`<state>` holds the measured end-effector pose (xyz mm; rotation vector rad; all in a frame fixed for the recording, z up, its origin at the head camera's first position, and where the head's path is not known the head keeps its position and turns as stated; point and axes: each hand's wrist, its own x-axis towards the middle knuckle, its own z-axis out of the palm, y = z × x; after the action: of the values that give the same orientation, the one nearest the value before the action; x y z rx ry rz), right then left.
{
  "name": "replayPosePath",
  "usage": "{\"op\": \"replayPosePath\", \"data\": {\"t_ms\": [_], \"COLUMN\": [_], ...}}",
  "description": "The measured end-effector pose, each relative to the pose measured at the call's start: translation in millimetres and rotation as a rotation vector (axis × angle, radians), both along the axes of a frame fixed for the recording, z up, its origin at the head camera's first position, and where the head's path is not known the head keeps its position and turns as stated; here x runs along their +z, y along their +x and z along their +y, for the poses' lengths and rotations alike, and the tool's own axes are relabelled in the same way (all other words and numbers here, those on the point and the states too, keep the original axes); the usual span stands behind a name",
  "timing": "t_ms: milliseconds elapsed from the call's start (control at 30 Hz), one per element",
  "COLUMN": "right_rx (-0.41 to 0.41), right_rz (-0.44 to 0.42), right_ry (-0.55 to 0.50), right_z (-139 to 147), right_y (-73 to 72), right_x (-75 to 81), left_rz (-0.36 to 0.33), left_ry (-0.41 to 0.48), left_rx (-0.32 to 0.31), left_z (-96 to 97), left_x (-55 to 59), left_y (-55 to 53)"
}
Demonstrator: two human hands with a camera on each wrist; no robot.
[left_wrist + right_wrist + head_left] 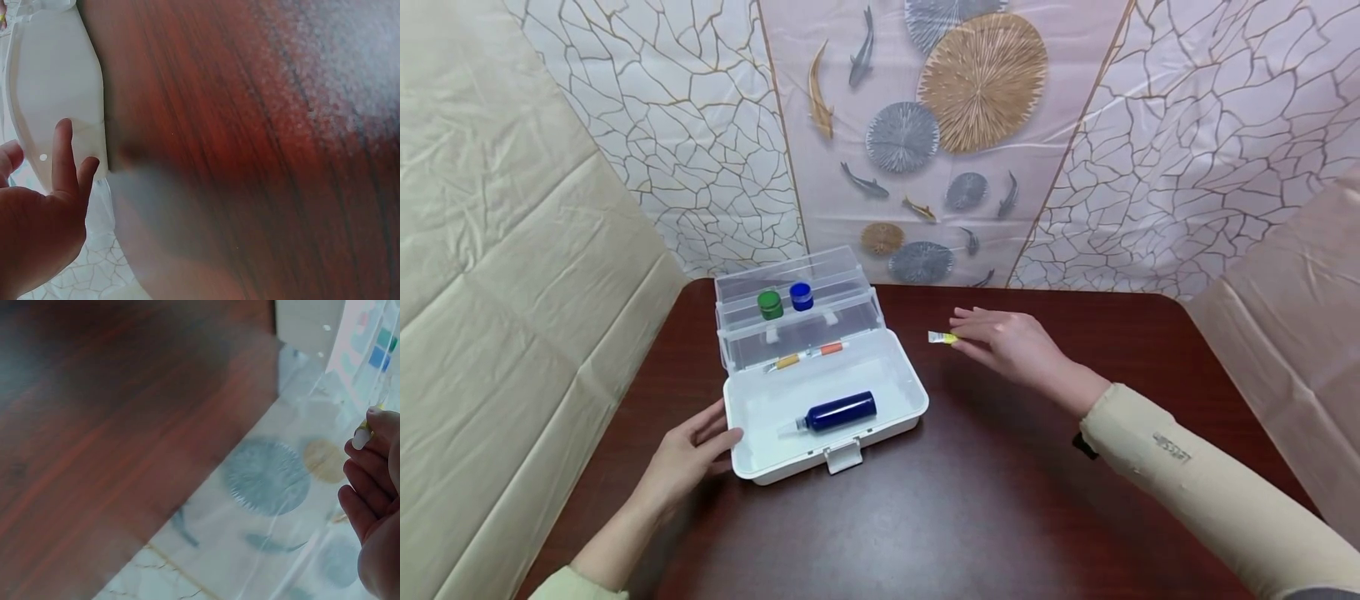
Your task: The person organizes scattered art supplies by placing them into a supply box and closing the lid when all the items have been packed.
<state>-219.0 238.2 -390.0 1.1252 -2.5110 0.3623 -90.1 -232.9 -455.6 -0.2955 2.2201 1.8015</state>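
A white storage box (747, 479) with a clear lid stands open on the table. My left hand (688, 460) holds its left end, thumb over the rim and fingers against the outer wall, as the left wrist view (44, 231) also shows. Right of the box, my right hand (1018, 343) pinches a small yellow paint tube (942, 337) between thumb and fingers, above the table; its white cap (360, 439) shows in the right wrist view. Inside the box lies a dark blue bottle (842, 412) with a clear nozzle, along with an orange tube (831, 349) and a yellow-orange tube (787, 362).
A green paint pot (770, 305) and a blue paint pot (801, 296) sit in the clear tiered tray (850, 321) at the back of the box. A white latch (843, 457) juts from its front. Patterned cloth (902, 208) hangs behind the dark wooden table (887, 533).
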Motion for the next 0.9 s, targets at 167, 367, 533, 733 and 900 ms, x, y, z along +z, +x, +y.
{"op": "replayPosePath", "data": {"t_ms": [167,367,533,733,900], "right_rx": [0.072,0.133,0.162,0.168,0.175], "right_rz": [-0.007,-0.022,-0.023,0.014,0.084], "right_ry": [0.011,0.070,0.143,0.267,0.381], "right_z": [-28,-60,-83,-102,-112], "right_y": [-8.0,-18.5,-26.3,-31.6,-34.8], "right_x": [8.2,12.7,13.2,14.9,17.8], "left_rz": [0.003,0.012,0.016,0.017,0.019], "left_ry": [0.013,0.028,0.052,0.060,0.055], "left_rx": [-0.002,-0.007,-0.012,-0.014,-0.015], "left_z": [-1.2,-1.8,-2.0,-1.8,-2.0], "left_x": [-1.0,-0.6,-0.9,-1.2,-0.5], "left_y": [1.3,1.7,1.5,1.0,1.0]}}
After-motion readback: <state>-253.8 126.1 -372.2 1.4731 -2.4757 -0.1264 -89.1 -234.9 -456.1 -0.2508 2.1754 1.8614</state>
